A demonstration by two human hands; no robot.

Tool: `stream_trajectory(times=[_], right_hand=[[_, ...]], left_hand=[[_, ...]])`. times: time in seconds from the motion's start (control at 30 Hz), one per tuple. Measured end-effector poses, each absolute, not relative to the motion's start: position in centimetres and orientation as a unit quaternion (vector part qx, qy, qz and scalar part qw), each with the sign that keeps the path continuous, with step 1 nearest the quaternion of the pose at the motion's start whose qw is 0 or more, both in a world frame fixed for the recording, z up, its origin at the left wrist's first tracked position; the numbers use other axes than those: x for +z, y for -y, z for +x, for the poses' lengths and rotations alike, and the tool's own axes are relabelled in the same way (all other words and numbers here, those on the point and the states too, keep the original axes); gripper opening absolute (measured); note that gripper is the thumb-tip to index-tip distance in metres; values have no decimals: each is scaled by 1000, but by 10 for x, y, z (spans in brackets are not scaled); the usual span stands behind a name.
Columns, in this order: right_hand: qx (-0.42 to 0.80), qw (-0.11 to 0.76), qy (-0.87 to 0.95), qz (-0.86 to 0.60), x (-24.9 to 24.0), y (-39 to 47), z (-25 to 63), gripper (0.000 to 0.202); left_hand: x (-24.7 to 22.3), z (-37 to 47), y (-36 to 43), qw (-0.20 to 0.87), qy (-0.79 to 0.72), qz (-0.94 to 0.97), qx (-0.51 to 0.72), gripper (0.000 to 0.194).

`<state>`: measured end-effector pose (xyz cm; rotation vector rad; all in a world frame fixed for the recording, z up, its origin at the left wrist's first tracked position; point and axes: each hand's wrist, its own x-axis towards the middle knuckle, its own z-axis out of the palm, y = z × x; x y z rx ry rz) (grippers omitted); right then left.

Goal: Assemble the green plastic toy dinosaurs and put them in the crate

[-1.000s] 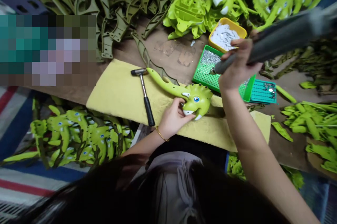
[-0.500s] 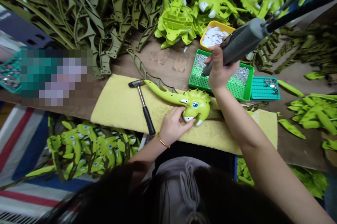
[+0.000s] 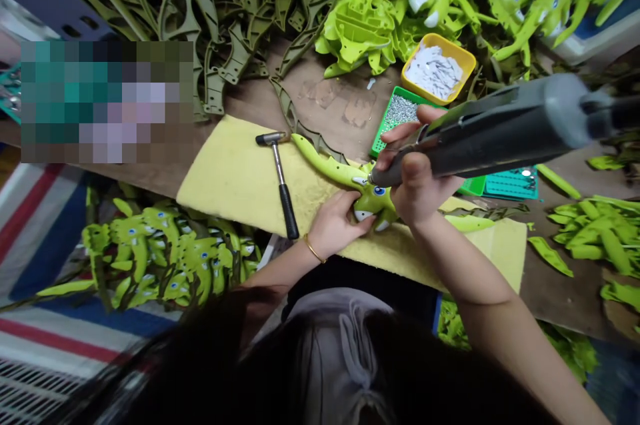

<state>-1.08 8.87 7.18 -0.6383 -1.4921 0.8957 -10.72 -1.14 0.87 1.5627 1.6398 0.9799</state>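
Note:
On a yellow cloth point(image 3: 225, 172) lies a lime-green toy dinosaur piece point(image 3: 330, 168) with a blue eye, white horns and a long curved part stretching left. My left hand point(image 3: 336, 224) grips its head at the lower left edge, thumb and fingers bent around it. In my right hand point(image 3: 420, 175) is a grey electric screwdriver point(image 3: 480, 132), held slanting, its tip at the head near a white horn. The tip's exact contact is too small to make out. My right hand and the tool cover the head's right side. A hammer point(image 3: 281, 185) lies left of the toy.
Behind the tool stand a green tray point(image 3: 383, 135) of screws and a yellow tub point(image 3: 467, 58) of white pieces. A teal tray point(image 3: 513, 184) sits at right. Olive parts point(image 3: 200, 12) and green toy parts point(image 3: 360, 25) pile up at the back. Finished-looking green pieces point(image 3: 165, 252) hang lower left.
My right hand has brought the screwdriver from the green screw tray to the toy's head. My left hand keeps its hold. The whole view has shifted slightly.

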Motion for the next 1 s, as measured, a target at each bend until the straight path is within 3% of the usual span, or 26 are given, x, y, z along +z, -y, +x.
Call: stream_trajectory(times=[0.27,0.43,0.57,0.63,0.73,1.0], right_hand=[[428,566,661,-244,36,-90,-7,51],[428,566,665,-233,51,-84,-12,46],[385,660,594,-252,85,-101,-11,29],[318,715,559,-276,92,-124,-8,23],[247,712,565,-334,79,-165,-1,31],[295,678,541,-401,27,-204,0,50]], left_hand=[[18,-104,7,372,-644,559,367,26],[19,-104,10,392,-646,538,374,30],[17,-106,14,439,-634,511,381,46],[16,-106,15,439,-629,515,381,45],[15,-107,15,422,-622,540,378,38],[12,-105,14,379,-634,551,388,36]])
